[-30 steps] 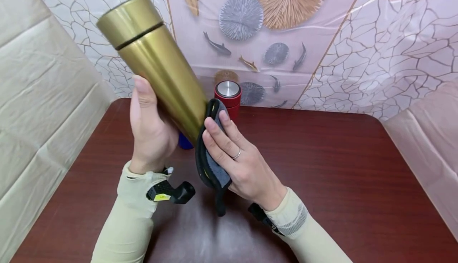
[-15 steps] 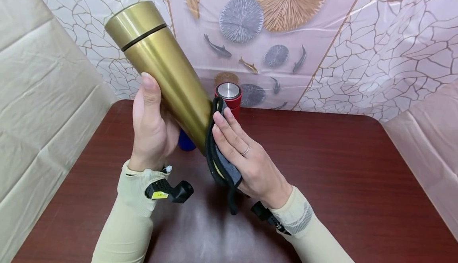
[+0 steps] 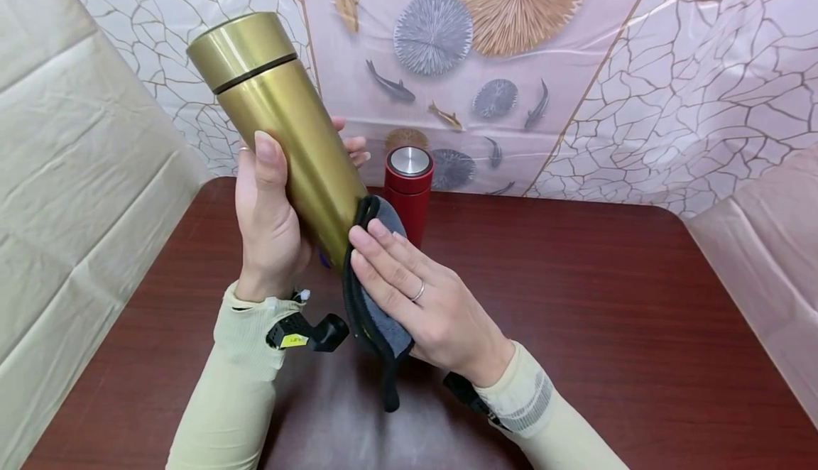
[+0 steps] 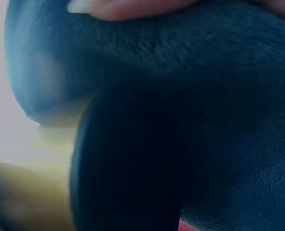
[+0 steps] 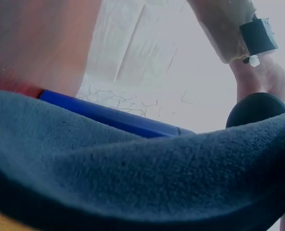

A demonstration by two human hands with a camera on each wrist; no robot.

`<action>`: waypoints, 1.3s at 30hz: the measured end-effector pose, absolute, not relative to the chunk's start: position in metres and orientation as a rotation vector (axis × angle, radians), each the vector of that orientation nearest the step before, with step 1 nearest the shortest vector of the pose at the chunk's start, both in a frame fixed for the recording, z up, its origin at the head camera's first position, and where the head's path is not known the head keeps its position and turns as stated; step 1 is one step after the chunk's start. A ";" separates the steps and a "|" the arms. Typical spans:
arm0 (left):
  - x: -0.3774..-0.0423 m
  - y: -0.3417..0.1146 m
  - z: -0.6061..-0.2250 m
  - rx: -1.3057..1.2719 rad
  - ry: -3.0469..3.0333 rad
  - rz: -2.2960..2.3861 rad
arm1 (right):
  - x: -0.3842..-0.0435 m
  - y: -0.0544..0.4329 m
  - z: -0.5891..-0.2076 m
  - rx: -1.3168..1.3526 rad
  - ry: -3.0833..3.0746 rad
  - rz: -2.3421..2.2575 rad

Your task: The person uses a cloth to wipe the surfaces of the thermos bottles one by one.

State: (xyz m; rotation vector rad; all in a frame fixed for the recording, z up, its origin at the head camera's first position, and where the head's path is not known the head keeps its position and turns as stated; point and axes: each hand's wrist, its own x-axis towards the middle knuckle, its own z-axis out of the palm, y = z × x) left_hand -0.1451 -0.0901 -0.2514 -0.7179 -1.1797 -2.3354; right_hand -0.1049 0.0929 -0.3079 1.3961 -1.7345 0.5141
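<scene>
A gold flask with a matching lid leans in the air, its lid end up and to the left. My left hand grips its middle, thumb in front and fingertips showing behind. With my right hand I hold a grey cloth with black edging against the flask's lower end. The right fingers lie along the cloth; the thumb is hidden. In the left wrist view the cloth fills most of the picture, close up and dark. The cloth also covers the lower half of the right wrist view.
A red flask with a silver lid top stands behind my right hand on the brown table. A blue flask, mostly hidden in the head view, stands behind the gold one. A patterned backdrop rises at the table's far edge.
The gold flask has dipped slightly, and left fingertips now show behind it. My right hand and the cloth went right, then back left and down. More of the red flask is visible.
</scene>
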 end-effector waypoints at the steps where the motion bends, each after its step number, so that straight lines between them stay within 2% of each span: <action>1: -0.145 -0.090 -0.252 -0.702 -1.180 -2.339 | -0.105 0.093 -0.308 1.398 -1.746 0.489; 8: -0.138 -0.091 -0.248 -0.562 -1.199 -2.413 | -0.107 0.097 -0.310 1.399 -1.792 0.449; 19: -0.136 -0.079 -0.249 -0.551 -1.218 -2.449 | -0.110 0.100 -0.316 1.322 -1.909 0.494; 28: -0.128 -0.058 -0.262 -0.678 -1.817 -2.244 | -0.112 0.105 -0.312 1.129 -1.869 0.687; 39: -0.121 -0.023 -0.290 -0.925 -2.356 -1.915 | -0.113 0.131 -0.286 0.871 -1.790 1.033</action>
